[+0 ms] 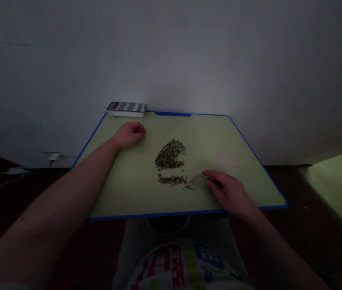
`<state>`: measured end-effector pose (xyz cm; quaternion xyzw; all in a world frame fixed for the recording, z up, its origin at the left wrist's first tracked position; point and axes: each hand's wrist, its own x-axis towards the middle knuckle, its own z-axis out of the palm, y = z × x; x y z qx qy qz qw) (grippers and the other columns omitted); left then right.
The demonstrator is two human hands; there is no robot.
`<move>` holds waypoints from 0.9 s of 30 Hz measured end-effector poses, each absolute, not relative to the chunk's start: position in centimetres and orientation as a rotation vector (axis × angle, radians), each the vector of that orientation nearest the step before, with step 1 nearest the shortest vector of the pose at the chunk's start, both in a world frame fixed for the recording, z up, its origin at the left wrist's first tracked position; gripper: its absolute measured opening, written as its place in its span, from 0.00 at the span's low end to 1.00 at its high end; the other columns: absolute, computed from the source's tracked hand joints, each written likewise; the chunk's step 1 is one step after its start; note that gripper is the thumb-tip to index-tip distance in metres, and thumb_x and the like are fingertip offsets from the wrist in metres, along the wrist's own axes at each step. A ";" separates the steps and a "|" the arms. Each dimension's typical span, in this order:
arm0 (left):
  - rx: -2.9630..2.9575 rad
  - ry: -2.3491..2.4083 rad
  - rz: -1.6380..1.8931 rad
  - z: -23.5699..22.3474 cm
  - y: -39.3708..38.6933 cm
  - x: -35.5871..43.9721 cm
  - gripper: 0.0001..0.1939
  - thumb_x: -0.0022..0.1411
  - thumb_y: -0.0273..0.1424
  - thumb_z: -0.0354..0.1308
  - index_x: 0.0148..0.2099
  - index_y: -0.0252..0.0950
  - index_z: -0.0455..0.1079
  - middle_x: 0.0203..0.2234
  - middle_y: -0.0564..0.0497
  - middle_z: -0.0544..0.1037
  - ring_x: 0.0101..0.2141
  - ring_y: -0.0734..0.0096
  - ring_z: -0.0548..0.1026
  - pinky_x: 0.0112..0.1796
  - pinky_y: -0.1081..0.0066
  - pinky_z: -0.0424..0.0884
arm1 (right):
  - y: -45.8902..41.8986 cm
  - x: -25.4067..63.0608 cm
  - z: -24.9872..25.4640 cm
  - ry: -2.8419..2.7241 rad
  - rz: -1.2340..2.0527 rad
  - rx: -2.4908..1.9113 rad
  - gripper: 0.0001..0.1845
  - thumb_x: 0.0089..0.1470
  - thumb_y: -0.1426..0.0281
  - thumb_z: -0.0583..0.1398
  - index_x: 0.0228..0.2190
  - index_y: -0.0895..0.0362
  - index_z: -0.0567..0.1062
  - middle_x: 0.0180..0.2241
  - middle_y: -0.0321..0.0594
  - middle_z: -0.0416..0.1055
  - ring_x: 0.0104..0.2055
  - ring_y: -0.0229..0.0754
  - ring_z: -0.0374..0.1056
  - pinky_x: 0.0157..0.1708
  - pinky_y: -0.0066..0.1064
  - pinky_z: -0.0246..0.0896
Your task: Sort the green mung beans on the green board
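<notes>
My right hand (230,191) pinches a clear, half-round protractor (199,181) by its right side, low over the board. The protractor's left edge is beside a few stray brown grains and a thin row of brown grains (172,180). Farther back lies a larger heap of the same small brown grains (169,156), with paler bits among them near its top. A patch of pale, whitish grains (227,162) is spread beyond my right hand. At the left, my left hand (130,135) rests on the board with its fingers curled in, and nothing shows in it.
The yellow-green board has a blue rim (171,214) and its far edge meets the wall. A white case with a dark, striped top (127,108) sits at its far left corner. A round rim (168,231) shows below the near edge. Cables (16,171) lie left.
</notes>
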<state>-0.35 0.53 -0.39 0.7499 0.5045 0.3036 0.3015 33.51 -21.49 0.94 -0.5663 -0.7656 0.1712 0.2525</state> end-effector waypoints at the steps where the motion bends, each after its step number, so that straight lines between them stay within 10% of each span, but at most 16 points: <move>1: 1.986 1.342 0.802 -0.4 0.6 -0.3 0.12 0.44 0.34 0.58 0.33 0.33 0.72 0.22 0.53 0.70 0.25 0.73 0.66 0.29 0.71 0.63 | -21.6 33.6 0.9 -2.073 0.467 -1.535 0.16 0.59 0.68 0.54 0.46 0.57 0.74 0.42 0.46 0.77 0.42 0.47 0.74 0.41 0.40 0.70; 27: 2.023 1.348 0.799 -0.5 0.7 -0.5 0.12 0.45 0.34 0.58 0.33 0.34 0.72 0.22 0.53 0.70 0.26 0.72 0.67 0.29 0.71 0.64 | -22.0 32.2 1.1 -2.173 0.365 -1.446 0.16 0.60 0.70 0.52 0.46 0.59 0.74 0.43 0.47 0.77 0.43 0.45 0.73 0.44 0.39 0.69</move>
